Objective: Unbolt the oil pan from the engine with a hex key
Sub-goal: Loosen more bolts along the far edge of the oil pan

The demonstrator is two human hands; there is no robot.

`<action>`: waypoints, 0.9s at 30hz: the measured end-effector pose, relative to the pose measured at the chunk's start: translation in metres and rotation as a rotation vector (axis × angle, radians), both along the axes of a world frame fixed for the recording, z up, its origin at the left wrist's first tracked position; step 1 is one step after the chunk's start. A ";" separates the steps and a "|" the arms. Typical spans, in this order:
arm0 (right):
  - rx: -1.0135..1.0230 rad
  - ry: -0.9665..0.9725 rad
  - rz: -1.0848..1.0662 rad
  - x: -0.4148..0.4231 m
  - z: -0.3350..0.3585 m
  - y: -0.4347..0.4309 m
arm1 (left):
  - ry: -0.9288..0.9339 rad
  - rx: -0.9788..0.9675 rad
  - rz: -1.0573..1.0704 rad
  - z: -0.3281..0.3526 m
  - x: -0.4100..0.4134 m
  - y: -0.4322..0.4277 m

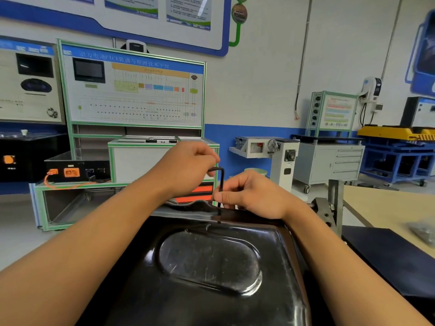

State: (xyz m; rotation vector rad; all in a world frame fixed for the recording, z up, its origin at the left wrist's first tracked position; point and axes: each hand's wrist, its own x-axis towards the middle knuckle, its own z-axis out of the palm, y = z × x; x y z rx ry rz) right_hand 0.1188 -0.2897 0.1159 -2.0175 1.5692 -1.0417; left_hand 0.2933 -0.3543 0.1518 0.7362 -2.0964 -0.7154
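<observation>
The black glossy oil pan [211, 267] fills the lower middle of the head view, its raised oval facing up. A black L-shaped hex key [221, 182] stands upright at the pan's far rim, its lower tip down at the flange. My left hand [188, 167] grips the key's short upper arm. My right hand [249, 196] pinches the long upright shaft lower down, just above the rim. The bolt under the tip is hidden.
A metal engine-stand bracket [329, 208] rises at the right of the pan. A beige table [388, 208] with a black mat [388, 260] and a plastic bag of parts [423, 231] lies right. Green-framed training benches [131, 95] and a grey cabinet [329, 161] stand behind.
</observation>
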 end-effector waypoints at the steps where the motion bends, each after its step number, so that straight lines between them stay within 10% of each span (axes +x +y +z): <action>1: -0.008 -0.004 -0.003 0.000 0.000 0.000 | -0.008 -0.033 -0.063 0.000 0.002 0.002; 8: -0.031 -0.017 0.004 -0.001 -0.001 0.002 | -0.173 -0.244 -0.367 -0.002 0.004 0.009; 13: 0.005 -0.004 0.005 0.001 0.001 0.002 | -0.010 0.044 -0.461 -0.001 0.012 0.000; 22: 0.060 0.044 0.061 0.005 0.004 0.000 | 0.103 -0.080 -0.172 -0.004 -0.010 0.003; 27: 0.049 0.000 0.038 0.005 0.003 0.001 | 0.203 0.277 -0.073 -0.002 -0.006 0.000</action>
